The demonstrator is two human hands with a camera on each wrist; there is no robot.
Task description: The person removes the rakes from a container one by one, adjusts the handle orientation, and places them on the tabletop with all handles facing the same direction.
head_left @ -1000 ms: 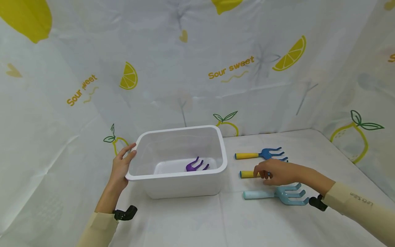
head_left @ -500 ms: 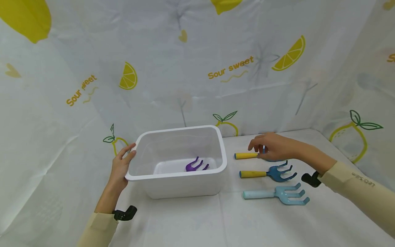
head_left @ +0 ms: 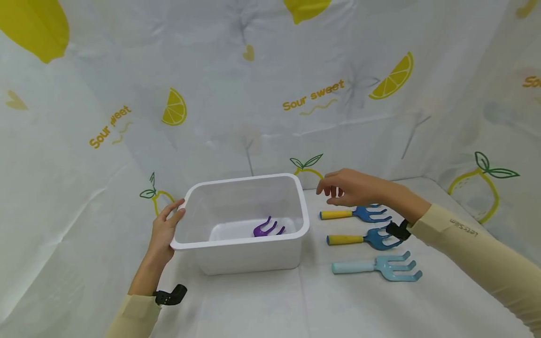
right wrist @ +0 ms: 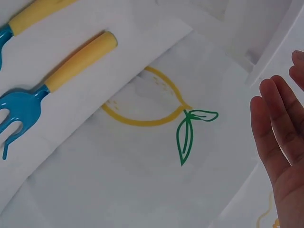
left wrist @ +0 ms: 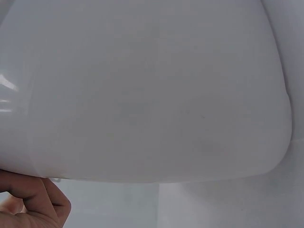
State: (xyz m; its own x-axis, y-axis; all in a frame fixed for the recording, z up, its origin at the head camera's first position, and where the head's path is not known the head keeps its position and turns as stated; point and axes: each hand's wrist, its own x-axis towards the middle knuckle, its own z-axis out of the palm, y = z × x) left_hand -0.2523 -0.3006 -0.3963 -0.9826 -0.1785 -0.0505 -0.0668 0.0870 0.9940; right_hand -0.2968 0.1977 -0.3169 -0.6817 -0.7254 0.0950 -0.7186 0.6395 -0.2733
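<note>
My left hand (head_left: 162,236) grips the left rim of a white plastic tub (head_left: 249,257), with the thumb at the rim. Inside the tub, the purple prongs of a hand rake (head_left: 263,231) show above the front rim; the front wall hides the rest. Over the back of the table, right of the tub, my right hand (head_left: 355,188) hangs with loosely bent fingers and holds nothing. Just below it lies a blue hand rake with a yellow handle (head_left: 336,214). The right wrist view also has this rake (right wrist: 71,61), apart from the fingers (right wrist: 278,123).
A second blue rake with a yellow handle (head_left: 344,240) and a light blue rake (head_left: 352,267) lie in front of the first, handles toward the tub. A white lemon-print sheet (head_left: 236,126) rises behind the table.
My right hand has moved from above the middle rake to the back rake, then farther back and left, uncovering both. The left hand stays on the tub; the view has shifted slightly.
</note>
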